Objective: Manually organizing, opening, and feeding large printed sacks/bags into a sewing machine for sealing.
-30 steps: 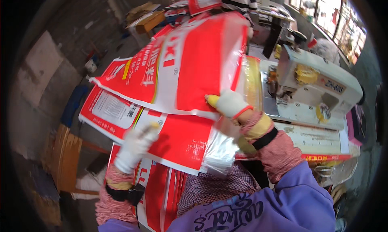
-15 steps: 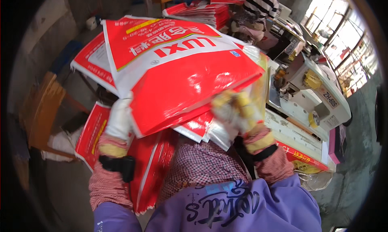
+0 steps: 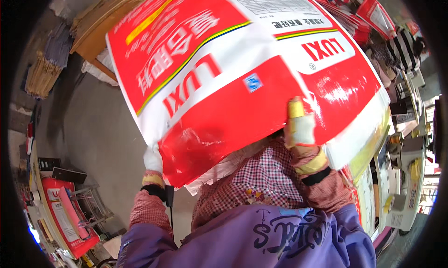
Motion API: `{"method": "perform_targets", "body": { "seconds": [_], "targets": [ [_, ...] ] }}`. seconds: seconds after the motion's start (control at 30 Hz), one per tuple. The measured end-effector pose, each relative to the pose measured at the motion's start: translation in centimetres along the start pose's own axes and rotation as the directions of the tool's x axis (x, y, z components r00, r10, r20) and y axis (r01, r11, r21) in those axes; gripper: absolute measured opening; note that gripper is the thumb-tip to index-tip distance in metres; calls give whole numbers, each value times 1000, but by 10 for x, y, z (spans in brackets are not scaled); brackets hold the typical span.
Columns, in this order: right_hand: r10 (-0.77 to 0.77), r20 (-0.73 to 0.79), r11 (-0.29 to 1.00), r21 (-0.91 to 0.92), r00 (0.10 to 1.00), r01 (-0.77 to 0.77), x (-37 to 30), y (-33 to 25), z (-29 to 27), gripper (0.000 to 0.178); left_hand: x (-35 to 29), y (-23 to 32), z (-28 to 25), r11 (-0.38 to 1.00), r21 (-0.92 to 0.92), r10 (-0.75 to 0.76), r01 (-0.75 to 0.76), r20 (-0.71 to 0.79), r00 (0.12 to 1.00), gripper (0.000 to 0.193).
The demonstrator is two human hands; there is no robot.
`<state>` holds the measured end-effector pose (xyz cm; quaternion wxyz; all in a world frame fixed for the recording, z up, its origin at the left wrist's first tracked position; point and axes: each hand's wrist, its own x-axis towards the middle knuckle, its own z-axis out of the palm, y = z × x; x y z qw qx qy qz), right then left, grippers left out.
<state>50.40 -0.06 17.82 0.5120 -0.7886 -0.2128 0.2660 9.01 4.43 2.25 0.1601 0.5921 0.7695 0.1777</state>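
A large red and white plastic sack [image 3: 219, 114] stretches in front of me between both gloved hands. My left hand [image 3: 153, 159], in a white glove, is closed on its near left corner. At its near right corner my right hand [image 3: 300, 128], in a white and yellow glove, is closed on the edge with the thumb on top. More red and white sacks [image 3: 343, 88] lie beside and beneath it on the right; how many is hidden. The held sack's far end runs out of the top of the picture.
A sewing machine [image 3: 405, 174] stands on the bench at the far right. Beyond it sits a person in a striped top [image 3: 402, 51] near a pile of red sacks [image 3: 336, 11]. A wooden table [image 3: 105, 23] is at the upper left, and a red sack [image 3: 70, 216] lies at the lower left.
My body and view have turned left, so the sewing machine now shows farther right. Both hands have carried the sack leftward, and it now spreads wider between them.
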Motion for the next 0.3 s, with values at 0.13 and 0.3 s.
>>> {"method": "perform_targets", "body": {
  "seconds": [0.13,0.3],
  "targets": [
    [-39,74,856,-512,997,71,25,37,68,72,-45,-36,15,908,183,-399,376,108,911,42],
    [280,342,656,-750,897,81,122,129,98,78,-45,-33,29,780,393,-608,488,288,740,50]
  ]
}}
